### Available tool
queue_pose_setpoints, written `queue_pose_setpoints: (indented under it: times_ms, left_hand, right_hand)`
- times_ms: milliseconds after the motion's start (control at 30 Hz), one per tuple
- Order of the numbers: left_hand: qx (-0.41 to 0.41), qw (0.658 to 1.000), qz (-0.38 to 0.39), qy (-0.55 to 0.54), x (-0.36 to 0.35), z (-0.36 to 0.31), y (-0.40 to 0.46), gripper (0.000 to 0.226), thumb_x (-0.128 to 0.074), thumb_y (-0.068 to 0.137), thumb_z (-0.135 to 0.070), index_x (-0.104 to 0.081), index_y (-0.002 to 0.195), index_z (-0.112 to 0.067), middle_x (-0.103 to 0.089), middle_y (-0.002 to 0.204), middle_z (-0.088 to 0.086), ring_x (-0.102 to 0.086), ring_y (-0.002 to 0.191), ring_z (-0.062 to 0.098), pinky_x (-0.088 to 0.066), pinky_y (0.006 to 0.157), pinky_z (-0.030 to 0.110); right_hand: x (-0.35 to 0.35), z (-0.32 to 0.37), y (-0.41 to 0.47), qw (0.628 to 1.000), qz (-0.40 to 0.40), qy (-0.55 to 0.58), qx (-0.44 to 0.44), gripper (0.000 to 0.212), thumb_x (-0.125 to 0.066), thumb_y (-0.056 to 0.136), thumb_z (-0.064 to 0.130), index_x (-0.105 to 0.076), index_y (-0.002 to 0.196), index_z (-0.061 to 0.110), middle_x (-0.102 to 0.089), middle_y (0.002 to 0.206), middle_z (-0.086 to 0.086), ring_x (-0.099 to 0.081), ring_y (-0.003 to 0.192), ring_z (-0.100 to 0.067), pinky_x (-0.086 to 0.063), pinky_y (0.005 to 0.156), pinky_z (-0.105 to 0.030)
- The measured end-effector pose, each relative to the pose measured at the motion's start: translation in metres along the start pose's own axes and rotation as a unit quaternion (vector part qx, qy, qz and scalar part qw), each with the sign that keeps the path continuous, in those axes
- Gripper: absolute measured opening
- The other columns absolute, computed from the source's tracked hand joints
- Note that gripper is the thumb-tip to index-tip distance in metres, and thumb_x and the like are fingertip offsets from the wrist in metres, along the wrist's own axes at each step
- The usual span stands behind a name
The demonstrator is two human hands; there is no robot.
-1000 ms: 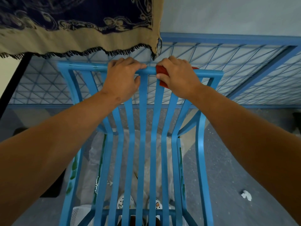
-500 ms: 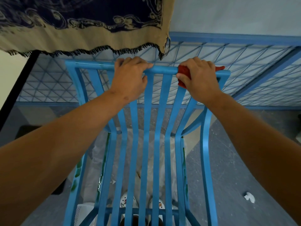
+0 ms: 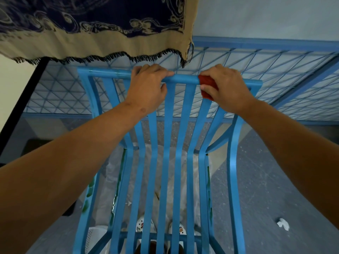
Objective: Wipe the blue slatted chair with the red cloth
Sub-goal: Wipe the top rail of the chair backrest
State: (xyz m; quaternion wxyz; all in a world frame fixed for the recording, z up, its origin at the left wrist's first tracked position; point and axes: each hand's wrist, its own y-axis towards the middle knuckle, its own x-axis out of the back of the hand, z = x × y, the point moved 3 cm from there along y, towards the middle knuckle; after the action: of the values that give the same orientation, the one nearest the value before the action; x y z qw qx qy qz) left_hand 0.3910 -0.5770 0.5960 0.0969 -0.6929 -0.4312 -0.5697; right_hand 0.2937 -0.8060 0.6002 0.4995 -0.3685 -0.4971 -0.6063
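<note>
In the head view, the blue slatted chair (image 3: pixel 165 162) stood in front of the person, before a blue wire grid (image 3: pixel 275 70). The left hand (image 3: pixel 146 88) gripped the top rail, its fingers curled over it. The right hand (image 3: pixel 227 90) pinched the red cloth (image 3: pixel 207 85) against the same rail, near its right end. A fringed blanket (image 3: pixel 91 33) hung above, and a white paper scrap (image 3: pixel 283 224) lay on the grey floor

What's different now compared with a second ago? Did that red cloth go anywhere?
The right hand slid the red cloth to the right along the chair's top rail, widening the gap to the left hand. Nothing was let go: the left hand still grips the rail, and the chair stays put.
</note>
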Motion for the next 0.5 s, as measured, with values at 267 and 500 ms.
queue_pose_setpoints:
  times_ms: [267,500]
  left_hand:
    - [0.003,1.0,0.008,-0.001,0.002,-0.001,0.0,0.039,-0.064,0.089,-0.017,-0.068,0.127,-0.023,-0.069,0.12,-0.001,-0.059,0.112,0.026,-0.036,0.107,0.047]
    - [-0.003,1.0,0.007,-0.01,0.0,0.001,-0.001,0.041,-0.064,0.088,-0.016,-0.068,0.129,-0.023,-0.069,0.124,-0.002,-0.059,0.113,0.025,-0.036,0.109,0.046]
  right_hand:
    - [0.011,-0.027,-0.013,0.998,-0.02,0.007,-0.056,0.043,-0.06,0.093,0.051,-0.063,0.123,0.02,-0.067,0.11,-0.008,-0.064,0.101,-0.031,-0.047,0.098,-0.055]
    - [-0.015,0.029,0.014,0.997,-0.06,-0.018,-0.046,0.036,-0.062,0.097,0.046,-0.064,0.123,0.022,-0.066,0.113,-0.004,-0.061,0.105,-0.03,-0.037,0.1,-0.047]
